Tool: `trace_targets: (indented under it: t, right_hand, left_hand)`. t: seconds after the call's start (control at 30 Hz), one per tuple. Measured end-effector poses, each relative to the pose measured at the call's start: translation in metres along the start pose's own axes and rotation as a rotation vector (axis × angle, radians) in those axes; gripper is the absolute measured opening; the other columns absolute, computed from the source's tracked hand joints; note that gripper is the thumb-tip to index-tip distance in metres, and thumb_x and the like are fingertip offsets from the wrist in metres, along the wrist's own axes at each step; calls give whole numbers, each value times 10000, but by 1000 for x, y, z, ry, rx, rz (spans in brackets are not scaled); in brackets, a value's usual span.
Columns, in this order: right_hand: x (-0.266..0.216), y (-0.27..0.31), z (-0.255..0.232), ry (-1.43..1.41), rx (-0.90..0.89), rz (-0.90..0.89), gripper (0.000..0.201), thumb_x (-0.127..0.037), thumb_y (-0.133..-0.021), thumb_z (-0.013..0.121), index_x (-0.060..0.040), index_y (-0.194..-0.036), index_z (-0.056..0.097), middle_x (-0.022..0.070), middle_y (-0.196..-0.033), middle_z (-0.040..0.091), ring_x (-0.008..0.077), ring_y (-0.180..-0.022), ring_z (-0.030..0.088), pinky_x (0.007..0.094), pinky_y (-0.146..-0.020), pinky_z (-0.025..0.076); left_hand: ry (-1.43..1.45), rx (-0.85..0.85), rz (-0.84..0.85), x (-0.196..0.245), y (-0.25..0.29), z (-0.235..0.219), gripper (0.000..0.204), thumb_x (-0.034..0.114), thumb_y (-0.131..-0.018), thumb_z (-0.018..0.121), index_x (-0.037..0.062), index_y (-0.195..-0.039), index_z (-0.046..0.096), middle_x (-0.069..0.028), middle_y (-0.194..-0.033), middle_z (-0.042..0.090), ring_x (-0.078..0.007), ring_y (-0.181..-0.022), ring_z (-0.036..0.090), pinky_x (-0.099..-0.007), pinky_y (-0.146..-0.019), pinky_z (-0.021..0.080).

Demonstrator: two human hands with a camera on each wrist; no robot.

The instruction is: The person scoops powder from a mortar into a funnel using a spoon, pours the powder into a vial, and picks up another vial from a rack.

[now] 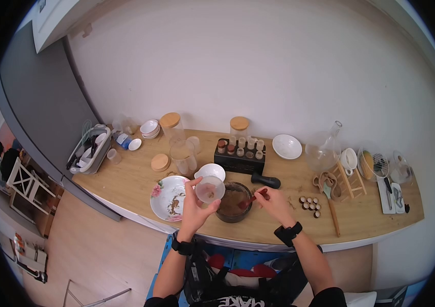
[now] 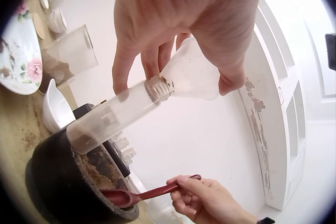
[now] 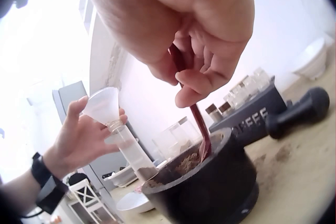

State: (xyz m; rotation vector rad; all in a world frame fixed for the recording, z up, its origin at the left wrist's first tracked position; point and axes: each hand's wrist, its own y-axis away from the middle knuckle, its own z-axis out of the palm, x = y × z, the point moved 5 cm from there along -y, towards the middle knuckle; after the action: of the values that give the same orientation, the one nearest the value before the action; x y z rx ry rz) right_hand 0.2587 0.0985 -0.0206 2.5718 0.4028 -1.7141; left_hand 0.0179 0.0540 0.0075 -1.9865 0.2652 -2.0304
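My left hand [image 1: 192, 212] grips a clear tube [image 2: 107, 121] with a translucent funnel [image 1: 211, 189] seated in its mouth. The tube leans over the rim of a dark stone mortar [image 2: 65, 174], and some brown powder [image 3: 147, 173] shows at its lower end. Inside the mortar lies more brown powder [image 1: 232, 200]. A dark red spoon [image 2: 152, 192] dips its bowl into the mortar at the inner wall. Its handle is pinched between the thumb and fingers of my right hand [image 1: 277, 207].
A flowered white plate [image 1: 162, 210] with brown residue lies left of the mortar, a white spouted bowl [image 1: 210, 171] behind it. Farther back stands a black rack [image 1: 239, 163] of small vials, with a black pestle [image 1: 266, 180] nearby. Several small caps [image 1: 309, 200] and a wooden-handled spatula [image 1: 334, 217] lie right.
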Motion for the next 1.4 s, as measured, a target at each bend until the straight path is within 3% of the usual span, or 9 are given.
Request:
trace_targets:
  t: [0.13,0.27,0.33,0.67,0.73,0.97,1.1,1.33,1.4]
  right_hand:
    - [36,1,15,-271,98,174,172,-135,-896,578,33,-907,614,73,-694,630,116,-535,590,245,-527,477]
    - [39,2,11,-311,147,216,185,-149,-908,571,31,-891,609,66,-697,627,111,-546,582,240,-519,477]
    - [40,1,3,-402,201,199,170,-169,-920,561,-7,-913,612,34,-707,607,83,-564,558,198,-505,422]
    - [-32,-9,-45,-590,256,168,178,-186,-932,558,-14,-918,601,20,-720,588,74,-575,530,193,-505,385]
    - [-54,-15,-51,-637,238,67,174,-171,-927,566,-1,-935,601,37,-716,590,77,-546,517,192,-471,369]
    - [-113,-11,-26,-581,134,-50,157,-140,-921,574,3,-978,606,50,-747,610,74,-603,558,188,-491,386]
    - [-116,-3,-3,-437,14,-150,153,-96,-929,546,7,-1026,602,45,-795,604,77,-643,568,200,-543,423]
    - [-118,2,0,-369,-22,-244,148,-61,-906,564,-1,-1034,607,30,-828,604,80,-715,574,211,-626,465]
    - [-120,4,1,-233,-39,-272,151,-34,-888,575,10,-1029,606,31,-860,598,81,-735,572,214,-658,471]
  left_hand:
    - [4,1,1,1,0,-1,731,79,-727,755,17,-1290,293,-150,-1125,547,-205,-1059,549,-335,-923,459]
    - [-29,-12,4,2,0,0,724,82,-728,755,13,-1283,295,-158,-1122,551,-209,-1058,553,-341,-927,460]
    - [-25,-7,6,2,-1,-1,723,83,-728,755,11,-1281,296,-160,-1120,553,-210,-1058,554,-343,-930,460]
    - [-41,-11,3,0,0,-1,725,103,-738,755,0,-1285,291,-165,-1126,548,-213,-1072,558,-344,-930,465]
    - [-48,-13,0,0,0,-1,726,105,-740,756,-2,-1286,290,-165,-1130,545,-211,-1073,557,-344,-932,463]
    - [0,-14,-13,0,0,0,728,107,-742,758,-7,-1286,289,-165,-1133,535,-210,-1079,551,-342,-937,462]
    - [-45,-7,4,2,0,-1,734,101,-741,756,-5,-1291,281,-167,-1144,527,-214,-1083,548,-340,-935,462]
    - [-29,-22,-5,5,0,2,731,89,-742,750,4,-1294,277,-171,-1153,527,-219,-1097,544,-342,-935,465]
    - [7,-16,-23,5,0,3,732,89,-743,749,6,-1294,275,-175,-1156,533,-217,-1090,549,-343,-941,461]
